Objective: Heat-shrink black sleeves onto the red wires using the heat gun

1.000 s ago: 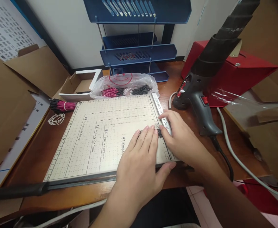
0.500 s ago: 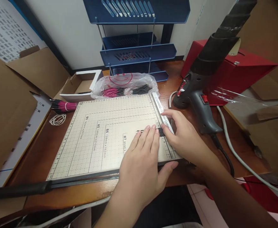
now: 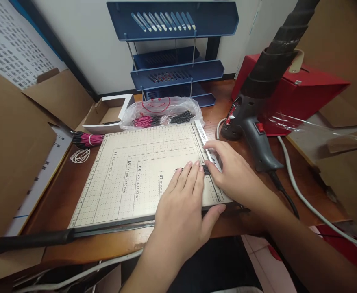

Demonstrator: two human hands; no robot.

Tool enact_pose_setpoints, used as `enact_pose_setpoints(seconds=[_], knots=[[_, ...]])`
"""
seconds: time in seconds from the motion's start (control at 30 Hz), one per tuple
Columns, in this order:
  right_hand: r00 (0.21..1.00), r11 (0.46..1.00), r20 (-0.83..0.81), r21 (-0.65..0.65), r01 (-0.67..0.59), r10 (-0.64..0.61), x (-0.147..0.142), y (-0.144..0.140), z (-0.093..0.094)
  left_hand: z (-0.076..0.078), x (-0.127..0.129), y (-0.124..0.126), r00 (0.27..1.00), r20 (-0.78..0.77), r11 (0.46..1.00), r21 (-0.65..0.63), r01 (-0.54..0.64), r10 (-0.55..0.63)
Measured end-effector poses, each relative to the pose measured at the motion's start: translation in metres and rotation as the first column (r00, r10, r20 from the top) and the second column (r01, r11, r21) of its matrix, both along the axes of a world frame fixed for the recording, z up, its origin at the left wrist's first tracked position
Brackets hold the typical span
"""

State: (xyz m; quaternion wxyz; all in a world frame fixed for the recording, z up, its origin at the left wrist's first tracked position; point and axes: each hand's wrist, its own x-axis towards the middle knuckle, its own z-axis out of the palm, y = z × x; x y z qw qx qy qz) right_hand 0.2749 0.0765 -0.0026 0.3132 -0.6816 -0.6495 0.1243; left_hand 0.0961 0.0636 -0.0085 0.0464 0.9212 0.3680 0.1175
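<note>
A cream paper cutter [image 3: 117, 183] with printed grid lines lies on the wooden table, its black-handled cutting arm [image 3: 38, 240] along the near edge. My left hand [image 3: 183, 203] rests flat on the board, fingers stretched forward over a small bundle of thin black wires [image 3: 207, 169]; the middle of the bundle is hidden beneath them. At the cutter's right edge is my right hand [image 3: 238, 175], with thumb and index finger apart. Its thumb is at the ends of the wires, and the index fingertip touches the white labelled strip [image 3: 201, 132].
Behind the cutter lies a plastic bag [image 3: 163, 112] of pink and black wires. A tied wire bundle [image 3: 88, 139] and a white cord coil [image 3: 80, 156] sit left. A heat gun [image 3: 257, 126] stands right, before a red box [image 3: 315, 89]. A blue rack [image 3: 175, 69] stands behind.
My view has shifted slightly, so the surroundings sit a little differently in the picture. Both hands keep the same places on the cutter.
</note>
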Motion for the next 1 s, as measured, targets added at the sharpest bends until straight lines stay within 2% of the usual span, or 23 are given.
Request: enact_pose_setpoints(seconds=[0.17,0.37,0.47,0.57,0.77,1.0], knots=[[0.986,0.995,-0.157,0.066,0.068,-0.057,0.011,-0.008,-0.001,0.0,0.0,0.0,1.0,-0.001,1.0,0.002,0.012,-0.012],[0.992,0.992,-0.118,0.127,-0.026,0.041,0.005,-0.012,-0.001,0.001,0.003,0.001,1.0,-0.009,1.0,-0.013,0.019,-0.019],[0.988,0.987,-0.148,0.157,-0.01,0.033,0.005,-0.011,-0.003,0.001,0.007,0.0,1.0,-0.009,1.0,-0.017,0.006,-0.006],[0.983,0.99,-0.184,0.142,0.026,0.001,0.008,-0.012,-0.005,-0.001,0.012,-0.001,1.0,-0.001,1.0,-0.005,0.002,-0.002],[0.981,0.997,-0.194,0.074,0.011,0.003,0.008,-0.024,-0.008,-0.004,0.02,-0.004,1.0,0.008,0.999,0.032,-0.018,0.018],[0.972,0.998,-0.233,0.054,0.015,-0.002,0.005,-0.027,-0.009,-0.006,0.023,-0.007,0.999,0.015,0.999,0.035,-0.031,0.03]])
